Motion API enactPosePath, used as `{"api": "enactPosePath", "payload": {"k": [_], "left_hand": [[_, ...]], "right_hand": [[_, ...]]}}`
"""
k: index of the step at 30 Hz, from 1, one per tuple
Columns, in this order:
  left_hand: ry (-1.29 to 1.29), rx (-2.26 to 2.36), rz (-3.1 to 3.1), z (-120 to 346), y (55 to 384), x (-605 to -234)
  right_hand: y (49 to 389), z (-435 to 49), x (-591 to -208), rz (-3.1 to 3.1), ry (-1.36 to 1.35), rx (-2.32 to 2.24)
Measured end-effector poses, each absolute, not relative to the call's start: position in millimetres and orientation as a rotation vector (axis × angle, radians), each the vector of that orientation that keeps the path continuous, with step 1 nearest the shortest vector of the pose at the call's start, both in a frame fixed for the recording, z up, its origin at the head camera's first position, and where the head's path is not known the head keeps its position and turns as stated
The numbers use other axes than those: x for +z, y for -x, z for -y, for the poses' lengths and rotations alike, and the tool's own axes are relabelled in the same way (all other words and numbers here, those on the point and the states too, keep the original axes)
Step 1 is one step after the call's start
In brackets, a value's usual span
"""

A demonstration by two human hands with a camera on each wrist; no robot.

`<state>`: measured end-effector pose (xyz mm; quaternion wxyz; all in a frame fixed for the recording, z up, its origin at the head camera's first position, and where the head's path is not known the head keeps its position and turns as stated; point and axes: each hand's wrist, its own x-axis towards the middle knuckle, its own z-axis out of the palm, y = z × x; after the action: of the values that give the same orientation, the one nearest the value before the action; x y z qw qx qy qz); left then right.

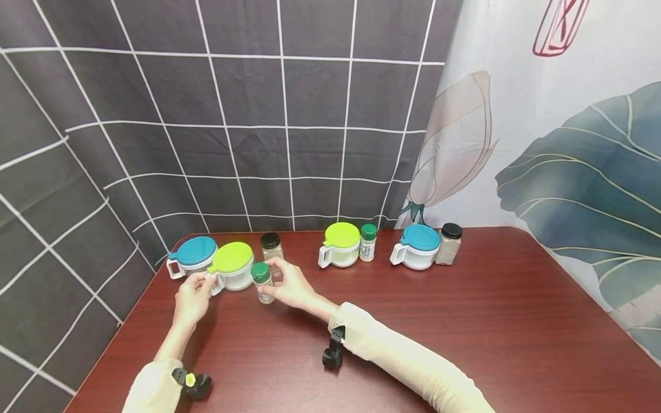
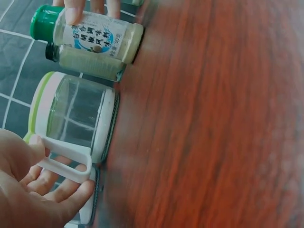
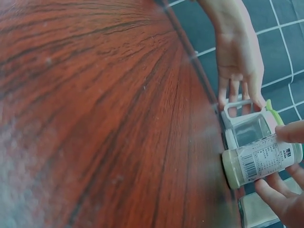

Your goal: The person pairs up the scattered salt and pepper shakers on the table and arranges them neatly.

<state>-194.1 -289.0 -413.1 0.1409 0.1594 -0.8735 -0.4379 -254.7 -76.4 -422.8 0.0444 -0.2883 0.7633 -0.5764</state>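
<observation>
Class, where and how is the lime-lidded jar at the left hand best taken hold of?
Likely by its white loop handle, pinched from the near left: it juts that way from the lime-lidded jar, while a blue-lidded jar and green-capped shaker crowd the left and right.

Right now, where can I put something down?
Bare table lies between the right sleeve and right blue-lidded jar, and between the two wrist cameras. It's crowded by the left lime-lidded jar, left hand and right hand.
</observation>
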Motion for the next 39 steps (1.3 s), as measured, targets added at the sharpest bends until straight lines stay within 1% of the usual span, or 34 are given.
{"api": "enactPosePath", "payload": {"k": [10, 18, 31, 39], "left_hand": [[-0.487, -1.233, 2.527, 286, 188, -409], [-0.536, -1.445, 2.392, 280, 187, -415], [-0.601, -1.355, 2.358, 280, 177, -409], [-0.576, -1.394, 2.328, 283, 171, -405]], "right_hand": [[253, 75, -421, -2.383, 0.868, -1.746], [252, 77, -420, -2.404, 0.895, -1.712], [249, 76, -416, -2.407, 0.892, -1.737], [251, 73, -415, -2.387, 0.889, -1.762]]}}
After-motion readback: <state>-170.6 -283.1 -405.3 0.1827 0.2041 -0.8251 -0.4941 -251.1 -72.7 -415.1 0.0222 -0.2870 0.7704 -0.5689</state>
